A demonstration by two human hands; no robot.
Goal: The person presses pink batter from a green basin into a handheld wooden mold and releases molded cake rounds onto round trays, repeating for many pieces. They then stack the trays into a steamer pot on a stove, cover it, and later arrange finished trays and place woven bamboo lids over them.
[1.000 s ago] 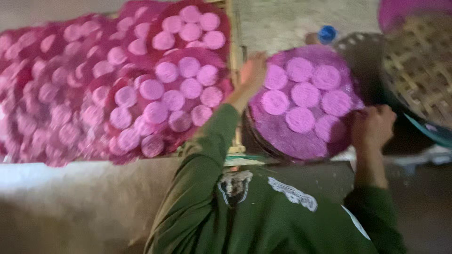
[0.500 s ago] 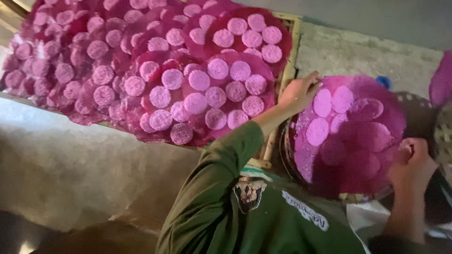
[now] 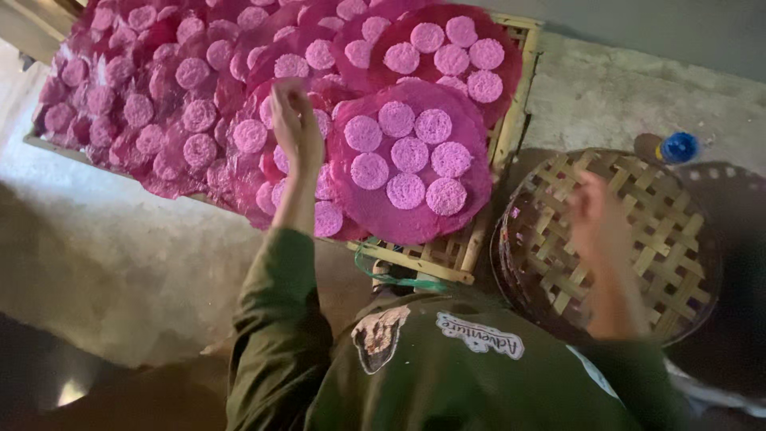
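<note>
Left hand [image 3: 294,120] is reaching out over the overlapping pink sheets [image 3: 239,104], fingers loosely curled and close together, pinching nothing that I can make out; it is hovering over or lightly touching the sheet just left of the nearest one. A second ago this hand was gripping the left rim of a round woven tray that was carrying a pink sheet studded with seven pale pink discs. That round pink sheet [image 3: 411,164] is now lying on the bamboo drying rack [image 3: 511,96], at its near right corner, overlapping the neighbouring sheets and just below another disc-covered sheet [image 3: 455,52]. So the sheet appears to have been tipped off its carrier and added to the spread, which looks like one more piece laid out.

Right hand [image 3: 594,215] is blurring with motion above the round woven bamboo tray [image 3: 678,239]; whether its fingers are spread or closed I cannot tell. The tray, half a second ago tilted and covered by the sheet, is now showing its bare lattice and sitting on the ground to the right of the rack. A blue bottle cap [image 3: 678,147] is showing just beyond the tray's far rim. The person's green sleeve [image 3: 279,319] is stretching up from the lower frame.
</note>
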